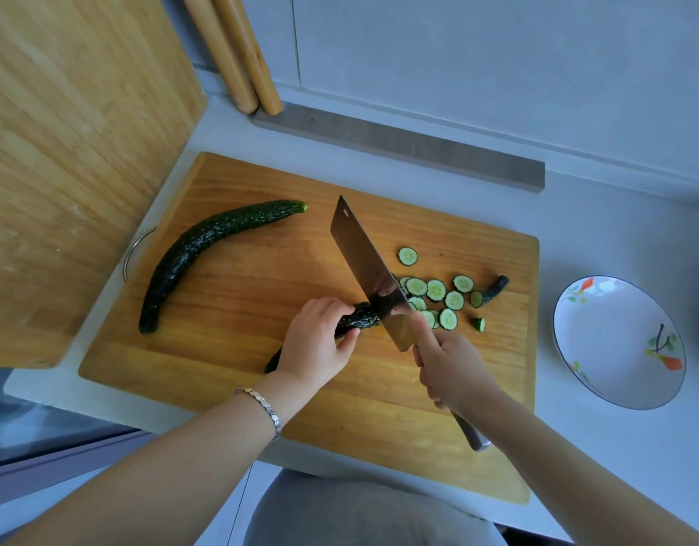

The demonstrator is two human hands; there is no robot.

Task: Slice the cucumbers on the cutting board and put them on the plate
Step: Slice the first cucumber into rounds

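Observation:
A wooden cutting board lies on the grey counter. My left hand grips a dark green cucumber near its cut end. My right hand holds the handle of a cleaver, forefinger along the blade, whose edge is down on the cucumber just right of my left fingers. Several round slices and a cut stem end lie right of the blade. A whole curved cucumber rests on the board's left part. A white plate with painted flowers sits right of the board.
A second, larger wooden board stands propped at the left, over the counter edge. Two wooden rolling pins lean against the wall behind. A grey strip runs along the wall base. The counter's front edge is close to my body.

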